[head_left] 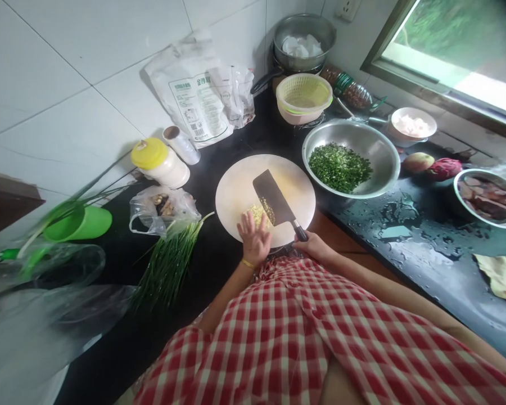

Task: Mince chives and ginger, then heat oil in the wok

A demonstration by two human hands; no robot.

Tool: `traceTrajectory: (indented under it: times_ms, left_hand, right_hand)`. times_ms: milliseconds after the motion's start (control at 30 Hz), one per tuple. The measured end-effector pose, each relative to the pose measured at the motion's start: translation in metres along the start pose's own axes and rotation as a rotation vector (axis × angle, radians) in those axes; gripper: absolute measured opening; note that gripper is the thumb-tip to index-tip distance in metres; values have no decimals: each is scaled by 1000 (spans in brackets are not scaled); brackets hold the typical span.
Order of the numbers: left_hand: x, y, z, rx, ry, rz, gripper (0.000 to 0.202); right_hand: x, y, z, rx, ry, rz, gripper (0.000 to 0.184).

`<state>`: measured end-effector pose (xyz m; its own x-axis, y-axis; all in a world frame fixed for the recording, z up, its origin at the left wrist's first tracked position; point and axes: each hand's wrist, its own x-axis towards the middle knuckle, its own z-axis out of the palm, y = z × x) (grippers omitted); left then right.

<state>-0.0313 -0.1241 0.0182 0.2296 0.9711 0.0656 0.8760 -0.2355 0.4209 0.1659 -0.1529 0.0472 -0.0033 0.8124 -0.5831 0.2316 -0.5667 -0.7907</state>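
Observation:
My right hand [311,245] is closed around the black handle of a cleaver [272,194]. The broad dark blade lies tilted over a round pale cutting board [231,185], with finely chopped yellowish bits [258,214] along its left edge. I cannot make out exactly what these bits are. Close beside them, my left hand [253,241] has its fingers spread over the board's near edge and holds nothing. To the right of the board stands a steel bowl [385,160] with chopped greens [339,167] in it.
Left of the board lie long green stalks [168,264], a plastic bag [145,208] and a yellow-lidded jar [168,169]. Behind are a white printed bag [198,95] and stacked baskets [303,98]. A steel bowl of dark pieces [457,188] and a dragon fruit [444,168] sit right.

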Motion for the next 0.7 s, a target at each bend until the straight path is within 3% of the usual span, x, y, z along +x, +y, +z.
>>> traceTrajectory:
  times_ms: [67, 167, 367, 533, 700]
  left_hand:
    - [-3, 18, 15, -7, -57, 39, 62]
    - [0, 29, 24, -29, -59, 90, 65]
    - [7, 19, 23, -20, -27, 116, 65]
    - [11, 4, 23, 13, 25, -47, 66]
    - [11, 15, 19, 5, -30, 134, 65]
  right_hand:
    - [0, -2, 7, 105, -23, 50, 26]
    - [-2, -5, 8, 180, -71, 89, 29]
    - [-14, -8, 3, 270, -113, 127, 29]
    - [-18, -11, -2, 222, -98, 139, 26]
    - [-17, -9, -3, 185, -130, 139, 24]
